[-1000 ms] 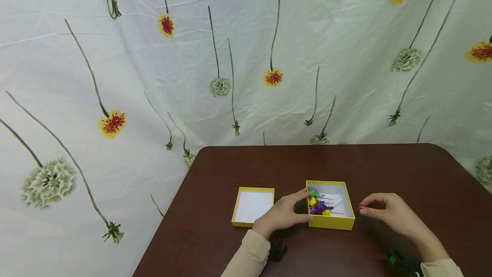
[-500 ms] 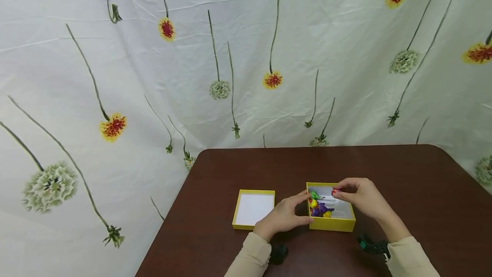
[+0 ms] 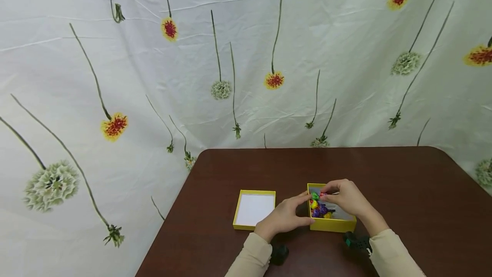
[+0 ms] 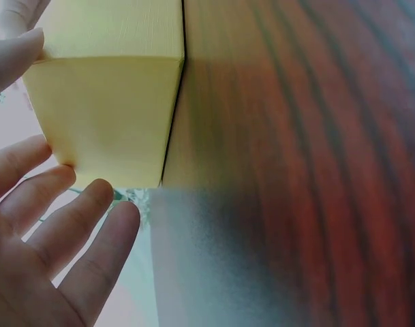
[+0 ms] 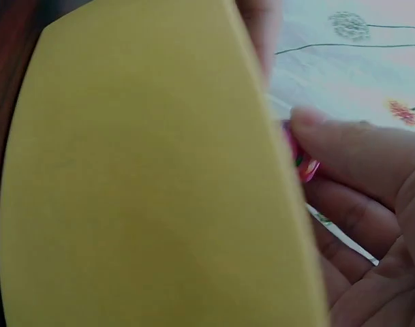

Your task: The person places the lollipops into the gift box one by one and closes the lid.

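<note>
An open yellow box (image 3: pixel 333 225) stands on the table, with several lollipops (image 3: pixel 316 213) in green, yellow and purple wrappers bunched at its left side. My left hand (image 3: pixel 282 216) holds the box at its left end, thumb at the front corner, fingertips along the left wall; in the left wrist view its outer fingers (image 4: pixel 101 262) stand off the box. Over the box's inside, my right hand (image 3: pixel 347 198) pinches a red-pink wrapped lollipop (image 5: pixel 308 163) between thumb and fingers. A white stick (image 5: pixel 343 235) shows beneath the thumb in the right wrist view.
A shallow yellow-rimmed lid (image 3: pixel 255 209) with a white inside lies left of the box. Everything stands on a dark brown table (image 3: pixel 288 166). Behind hangs a white cloth (image 3: pixel 246 97) printed with flowers. A black device (image 3: pixel 355 241) sits at my right wrist.
My right hand has moved left from beside the box to over its inside, carrying the red-pink lollipop towards the other lollipops. The left hand stays at the box.
</note>
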`<state>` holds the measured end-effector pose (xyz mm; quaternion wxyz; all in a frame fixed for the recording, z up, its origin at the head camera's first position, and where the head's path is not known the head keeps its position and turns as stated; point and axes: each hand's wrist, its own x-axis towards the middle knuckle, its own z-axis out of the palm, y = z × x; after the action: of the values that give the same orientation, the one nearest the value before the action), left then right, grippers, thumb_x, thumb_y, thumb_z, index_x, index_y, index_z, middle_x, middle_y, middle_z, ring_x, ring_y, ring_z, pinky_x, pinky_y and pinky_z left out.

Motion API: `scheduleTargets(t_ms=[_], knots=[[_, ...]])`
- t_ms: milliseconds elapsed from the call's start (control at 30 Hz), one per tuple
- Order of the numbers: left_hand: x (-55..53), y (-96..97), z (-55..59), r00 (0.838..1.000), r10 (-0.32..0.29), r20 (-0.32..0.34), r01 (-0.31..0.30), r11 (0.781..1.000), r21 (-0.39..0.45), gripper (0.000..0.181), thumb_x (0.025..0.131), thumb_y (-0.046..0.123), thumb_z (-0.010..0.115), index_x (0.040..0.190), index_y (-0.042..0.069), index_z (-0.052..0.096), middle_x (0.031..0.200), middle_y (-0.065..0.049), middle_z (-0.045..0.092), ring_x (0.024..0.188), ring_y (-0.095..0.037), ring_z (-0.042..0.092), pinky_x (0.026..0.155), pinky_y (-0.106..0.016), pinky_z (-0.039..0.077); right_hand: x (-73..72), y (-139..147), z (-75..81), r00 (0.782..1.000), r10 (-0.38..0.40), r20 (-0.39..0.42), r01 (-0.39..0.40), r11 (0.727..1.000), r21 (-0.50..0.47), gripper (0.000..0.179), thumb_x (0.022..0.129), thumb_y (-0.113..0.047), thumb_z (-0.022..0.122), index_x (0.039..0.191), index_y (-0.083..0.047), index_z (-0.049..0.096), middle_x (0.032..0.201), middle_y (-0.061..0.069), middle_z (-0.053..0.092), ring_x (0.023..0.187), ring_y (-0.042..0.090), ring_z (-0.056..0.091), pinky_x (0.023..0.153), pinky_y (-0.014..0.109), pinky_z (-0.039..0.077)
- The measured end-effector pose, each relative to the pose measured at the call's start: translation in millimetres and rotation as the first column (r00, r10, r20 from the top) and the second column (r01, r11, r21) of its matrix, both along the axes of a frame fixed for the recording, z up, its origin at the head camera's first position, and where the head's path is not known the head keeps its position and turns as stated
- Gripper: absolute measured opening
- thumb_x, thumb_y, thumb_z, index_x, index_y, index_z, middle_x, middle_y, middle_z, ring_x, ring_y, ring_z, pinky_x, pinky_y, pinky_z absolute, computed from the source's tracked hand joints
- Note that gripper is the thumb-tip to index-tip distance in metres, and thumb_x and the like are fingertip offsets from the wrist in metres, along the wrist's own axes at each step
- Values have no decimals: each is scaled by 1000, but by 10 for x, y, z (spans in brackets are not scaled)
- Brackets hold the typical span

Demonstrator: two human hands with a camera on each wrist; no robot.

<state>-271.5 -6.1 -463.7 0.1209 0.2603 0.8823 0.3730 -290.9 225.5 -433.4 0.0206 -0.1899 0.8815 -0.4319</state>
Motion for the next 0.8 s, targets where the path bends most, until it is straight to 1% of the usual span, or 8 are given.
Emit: scheduleTargets(t_ms=[133, 300, 433, 533, 800], knots=[[-3, 7, -5, 1000, -2, -1, 2, 1000, -3, 72, 93, 41, 69, 155, 24, 39, 164, 6, 30, 149, -21, 36, 117, -44, 39, -9, -35, -69, 1000, -12, 12, 11, 1000, 23, 9, 88, -7, 74, 96, -4, 77, 95, 7, 75, 84, 17, 68, 74, 32, 61], [1, 2, 5, 1000, -8, -9, 8, 1000, -1, 71, 93, 40, 70, 155, 23, 40, 164, 4, 31, 148, -22, 37, 117, -43, 39, -15, -77, -113, 1000, -8, -12, 9, 998, 60, 8, 88, -6, 74, 95, -4, 77, 93, 7, 75, 82, 17, 71, 72, 33, 61], [5, -3, 14, 1000, -15, -11, 15, 1000, 9, 70, 94, 39, 69, 155, 23, 39, 164, 3, 30, 148, -22, 37, 117, -43, 39, -7, -107, -113, 1000, 5, 0, -5, 997, 80, 6, 89, -6, 72, 93, -3, 77, 91, 7, 76, 78, 15, 70, 68, 32, 60], [10, -6, 10, 1000, -17, -10, 17, 1000, 9, 70, 94, 39, 69, 155, 24, 39, 165, 3, 30, 148, -22, 37, 117, -43, 39, 8, -120, -102, 1000, -2, 27, -1, 996, 88, 6, 90, -5, 72, 93, -3, 76, 91, 6, 76, 76, 13, 68, 66, 31, 59], [9, -3, 9, 1000, -18, -16, 18, 1000, 9, 69, 94, 40, 69, 155, 26, 39, 164, 4, 30, 149, -22, 36, 117, -43, 39, 19, -130, -95, 999, -26, 28, 23, 995, 100, 5, 88, -4, 73, 92, -3, 76, 88, 5, 75, 74, 13, 67, 65, 31, 59]])
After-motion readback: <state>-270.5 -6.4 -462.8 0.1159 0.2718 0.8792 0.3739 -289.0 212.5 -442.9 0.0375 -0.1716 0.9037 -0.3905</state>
